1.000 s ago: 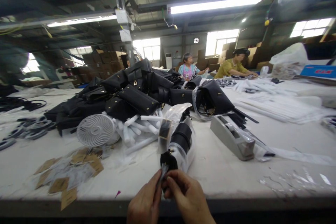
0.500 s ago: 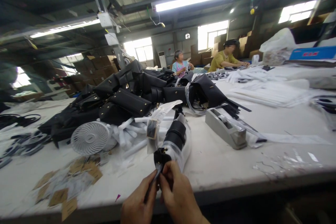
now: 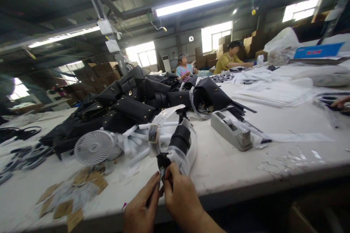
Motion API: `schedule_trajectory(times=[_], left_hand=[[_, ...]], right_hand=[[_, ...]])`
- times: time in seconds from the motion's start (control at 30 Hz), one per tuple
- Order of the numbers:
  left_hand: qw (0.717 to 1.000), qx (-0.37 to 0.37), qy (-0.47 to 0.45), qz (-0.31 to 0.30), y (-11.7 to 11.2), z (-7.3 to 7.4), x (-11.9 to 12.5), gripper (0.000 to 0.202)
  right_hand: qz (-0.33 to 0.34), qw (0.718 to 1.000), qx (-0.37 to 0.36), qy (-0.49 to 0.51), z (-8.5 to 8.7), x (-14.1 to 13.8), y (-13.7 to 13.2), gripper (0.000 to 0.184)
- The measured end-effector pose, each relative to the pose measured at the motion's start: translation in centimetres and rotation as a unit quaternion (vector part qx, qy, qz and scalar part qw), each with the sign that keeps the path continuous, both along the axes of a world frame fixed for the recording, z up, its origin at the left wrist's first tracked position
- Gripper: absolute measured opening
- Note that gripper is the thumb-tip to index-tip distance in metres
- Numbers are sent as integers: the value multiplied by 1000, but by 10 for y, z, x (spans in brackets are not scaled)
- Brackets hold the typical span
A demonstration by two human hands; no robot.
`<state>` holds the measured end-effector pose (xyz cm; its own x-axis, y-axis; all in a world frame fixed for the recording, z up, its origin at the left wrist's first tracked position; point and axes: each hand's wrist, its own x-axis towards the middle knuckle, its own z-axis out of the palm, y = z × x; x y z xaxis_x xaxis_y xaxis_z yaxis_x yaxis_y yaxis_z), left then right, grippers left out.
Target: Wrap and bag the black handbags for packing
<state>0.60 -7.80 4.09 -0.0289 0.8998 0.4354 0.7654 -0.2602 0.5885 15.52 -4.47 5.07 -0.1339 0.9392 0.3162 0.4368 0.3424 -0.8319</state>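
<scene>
At the table's front edge, my left hand (image 3: 142,204) pinches the near end of a black strap (image 3: 163,162) with small gold-coloured fittings. My right hand (image 3: 182,193) is closed on the same strap, fingertips close beside those of the left. Just beyond them lies a rolled black leather piece (image 3: 180,139), partly wrapped in clear and white plastic film (image 3: 191,149). A tag-like brown patch (image 3: 153,133) shows through film on its left. My fingers hide the part of the strap between them.
A large heap of black bags (image 3: 131,105) lies behind. A white fan (image 3: 94,147) and brown cards (image 3: 64,207) are at left, a grey tape dispenser (image 3: 232,131) at right. Two people sit across the table; another hand (image 3: 341,102) shows at the right edge.
The view has shifted slightly. Both hands stay on the strap, with the right hand's fingers moved slightly along it. A co-worker's hand has come into view at the right edge.
</scene>
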Motion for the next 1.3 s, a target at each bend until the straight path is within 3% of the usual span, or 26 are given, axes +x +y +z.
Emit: schedule_trajectory(times=[0.13,0.3,0.37,0.47,0.6,0.7,0.8,0.9,1.03,1.13,1.3], left_hand=[[1000,9,-14,17,-1,-1,7,33],[998,32,-22,39,0,-2,11,29],[999,37,-14,29,1,-2,9,28],[998,53,33,10,1,0,7,28],[992,92,90,18,0,1,8,29],[987,118,99,36,-4,-1,12,29],[986,133,87,54,-9,-4,18,31],[985,131,68,86,-13,-8,27,30],[984,135,59,104,-14,-11,35,29],[983,142,25,114,-12,-13,37,27],[983,83,-45,160,-13,-13,35,42]], right_hand=[[-32,996,11,-86,1,-3,5,17],[-7,993,24,-113,-1,6,-1,5],[7,998,17,-63,-4,15,-10,4],[51,993,-29,106,-6,25,-21,8],[125,935,-99,316,1,22,-26,15],[153,892,-139,402,4,10,-24,23],[181,830,-185,494,0,-6,-23,38],[163,768,-221,578,-8,-23,-22,48],[112,716,-239,646,-11,-37,-21,47],[114,703,-240,659,-9,-39,-20,49],[119,730,-234,631,-16,-39,-19,43]])
